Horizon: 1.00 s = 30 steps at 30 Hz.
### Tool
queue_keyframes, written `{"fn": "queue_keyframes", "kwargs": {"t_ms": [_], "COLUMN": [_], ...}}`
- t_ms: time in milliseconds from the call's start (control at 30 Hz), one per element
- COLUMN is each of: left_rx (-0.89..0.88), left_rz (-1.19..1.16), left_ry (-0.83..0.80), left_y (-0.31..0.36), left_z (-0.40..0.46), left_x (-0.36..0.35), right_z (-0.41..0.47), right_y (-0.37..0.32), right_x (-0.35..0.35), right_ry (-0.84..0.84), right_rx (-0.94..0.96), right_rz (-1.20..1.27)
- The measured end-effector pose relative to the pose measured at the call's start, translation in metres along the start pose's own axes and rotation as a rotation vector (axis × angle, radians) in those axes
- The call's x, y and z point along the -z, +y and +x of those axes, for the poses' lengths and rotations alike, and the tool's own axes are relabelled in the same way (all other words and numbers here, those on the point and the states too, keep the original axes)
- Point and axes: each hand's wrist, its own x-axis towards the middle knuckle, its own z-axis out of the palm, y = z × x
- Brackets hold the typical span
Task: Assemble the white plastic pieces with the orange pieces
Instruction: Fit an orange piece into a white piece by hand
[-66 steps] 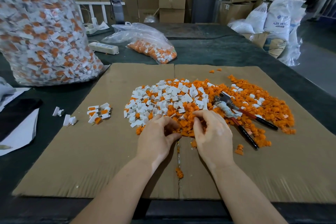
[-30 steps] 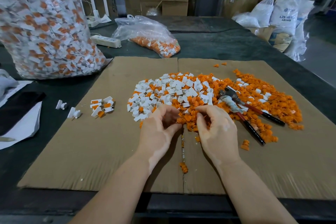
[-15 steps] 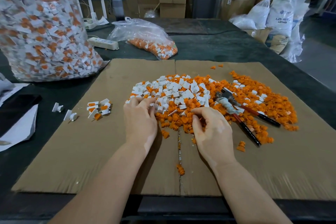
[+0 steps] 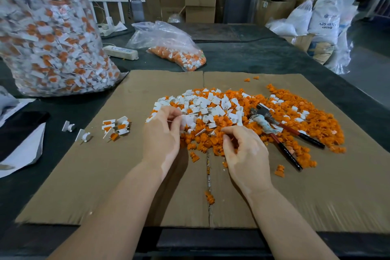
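Observation:
A heap of white plastic pieces point(image 4: 202, 104) mixed with orange pieces point(image 4: 304, 120) lies on the cardboard sheet point(image 4: 105, 175). My left hand point(image 4: 162, 139) is at the heap's near left edge, its fingertips pinching a white piece point(image 4: 186, 120). My right hand point(image 4: 247, 154) is at the near edge of the orange part, fingers curled around a small orange piece point(image 4: 232, 139). A little cluster of assembled white-and-orange pieces point(image 4: 116, 126) sits to the left on the cardboard. Two loose white pieces point(image 4: 76, 131) lie beyond its left edge.
Pliers with dark handles point(image 4: 282, 133) lie on the heap's right side. A large clear bag of assembled pieces point(image 4: 48, 34) stands at the far left, a smaller bag point(image 4: 171, 46) and a power strip point(image 4: 120, 52) behind the cardboard. Paper and a black object point(image 4: 19, 133) lie left.
My left hand moved left from beside the right hand into the white pieces and now pinches one. My right hand stayed at the orange pieces, fingers curling.

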Motion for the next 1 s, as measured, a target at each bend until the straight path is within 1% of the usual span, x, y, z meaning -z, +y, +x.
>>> {"fn": "queue_keyframes", "kwargs": {"t_ms": [67,167,300,433,533,633,767,900,1000], "left_rx": [0.048,0.068,0.074,0.136,0.114,0.102,0.147,0.136,0.121], "left_rz": [-0.098,-0.141,-0.098,-0.168,-0.072,-0.064,-0.207,-0.273,-0.296], "left_ry": [-0.043,-0.094,-0.181,-0.212,-0.259,-0.263,-0.264,-0.268,-0.277], "left_y": [0.001,0.002,-0.003,-0.006,-0.004,0.000,0.005,0.003,0.002], "left_z": [-0.005,-0.014,-0.025,-0.031,-0.028,-0.022,-0.024,-0.028,-0.031], "left_x": [0.000,0.001,0.003,0.002,-0.006,-0.015,-0.022,-0.020,-0.020], "right_z": [0.000,0.000,0.000,0.000,0.000,0.000,0.000,0.000,0.000], "right_y": [0.000,-0.001,-0.001,-0.001,-0.002,-0.002,-0.002,-0.004,-0.004], "right_x": [0.001,0.002,0.002,0.002,0.002,0.003,0.003,0.002,0.001], "right_ry": [-0.004,-0.004,-0.010,-0.008,-0.006,-0.004,-0.010,-0.028,-0.045], "right_rx": [-0.002,-0.003,-0.005,-0.004,-0.005,-0.021,-0.030,0.002,-0.009], "right_rz": [0.006,0.003,-0.003,-0.004,0.003,0.025,0.045,-0.018,-0.070]}}
